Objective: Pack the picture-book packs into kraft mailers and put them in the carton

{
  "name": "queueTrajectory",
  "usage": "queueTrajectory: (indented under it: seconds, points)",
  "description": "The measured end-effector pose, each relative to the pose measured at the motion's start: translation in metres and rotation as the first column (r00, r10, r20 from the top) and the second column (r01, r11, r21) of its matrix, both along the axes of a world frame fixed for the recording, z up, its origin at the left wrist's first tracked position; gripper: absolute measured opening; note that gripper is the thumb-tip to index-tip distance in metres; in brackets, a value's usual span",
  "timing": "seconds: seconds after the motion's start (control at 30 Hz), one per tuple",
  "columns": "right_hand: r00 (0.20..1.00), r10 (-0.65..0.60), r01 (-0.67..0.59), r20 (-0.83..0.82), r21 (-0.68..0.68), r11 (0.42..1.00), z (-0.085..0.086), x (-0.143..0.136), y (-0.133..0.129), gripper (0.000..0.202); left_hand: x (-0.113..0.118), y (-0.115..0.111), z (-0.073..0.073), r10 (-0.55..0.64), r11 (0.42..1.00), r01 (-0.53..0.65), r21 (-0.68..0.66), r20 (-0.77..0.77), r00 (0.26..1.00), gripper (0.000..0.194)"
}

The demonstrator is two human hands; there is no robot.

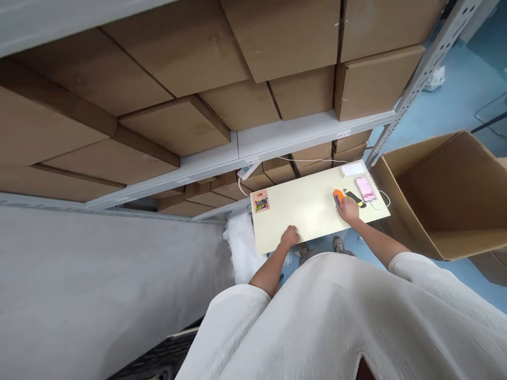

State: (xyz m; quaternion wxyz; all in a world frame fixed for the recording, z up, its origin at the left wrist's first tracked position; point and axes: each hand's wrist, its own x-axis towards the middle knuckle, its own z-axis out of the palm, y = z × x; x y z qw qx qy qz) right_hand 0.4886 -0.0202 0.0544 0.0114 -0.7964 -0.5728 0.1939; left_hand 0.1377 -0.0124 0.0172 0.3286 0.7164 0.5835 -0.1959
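A pale yellow tabletop (304,211) lies below me. My left hand (290,236) rests at its near edge, fingers curled, and I cannot make out whether anything is in it. My right hand (349,210) is closed on an orange tool (338,197) above the right part of the table. Beside that hand lies a black and yellow object (355,198). Farther right are a pink item (365,189), blurred in the picture, and a white rectangular item (352,169). A small colourful picture card (261,201) sits at the table's left end.
Metal shelving (269,138) full of cardboard boxes (285,31) stands beyond the table. A large open carton (447,195) is at the right. White wrapping material (241,248) lies left of the table. A white power strip (249,170) and cables are near the shelf.
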Motion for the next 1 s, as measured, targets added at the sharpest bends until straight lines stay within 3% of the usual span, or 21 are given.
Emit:
queueTrajectory:
  seconds: [0.2, 0.4, 0.63, 0.83, 1.0]
  points:
    - [0.957, 0.289, -0.288, 0.010, 0.119, 0.950, 0.019, -0.012, 0.036, 0.034, 0.003, -0.009, 0.005, 0.269, 0.938, -0.303, 0.165, 0.202, 0.942, 0.055]
    - [0.804, 0.595, -0.588, 0.002, 0.151, 0.794, 0.021, -0.079, 0.060, 0.034, -0.022, -0.057, 0.006, 0.413, 0.725, -0.599, 0.340, 0.481, 0.773, 0.054]
    - [0.602, 0.798, -0.787, -0.021, 0.157, 0.597, 0.034, -0.197, 0.060, 0.034, -0.095, -0.115, 0.012, 0.562, 0.504, -0.782, 0.367, 0.548, 0.619, 0.052]
    - [0.517, 0.856, -0.850, 0.000, 0.121, 0.513, 0.038, -0.299, 0.042, 0.035, -0.173, -0.157, 0.005, 0.643, 0.436, -0.843, 0.315, 0.547, 0.537, 0.052]
    - [0.465, 0.886, -0.882, -0.003, 0.091, 0.463, 0.037, -0.370, 0.024, 0.036, -0.227, -0.178, -0.003, 0.717, 0.381, -0.886, 0.265, 0.520, 0.464, 0.053]
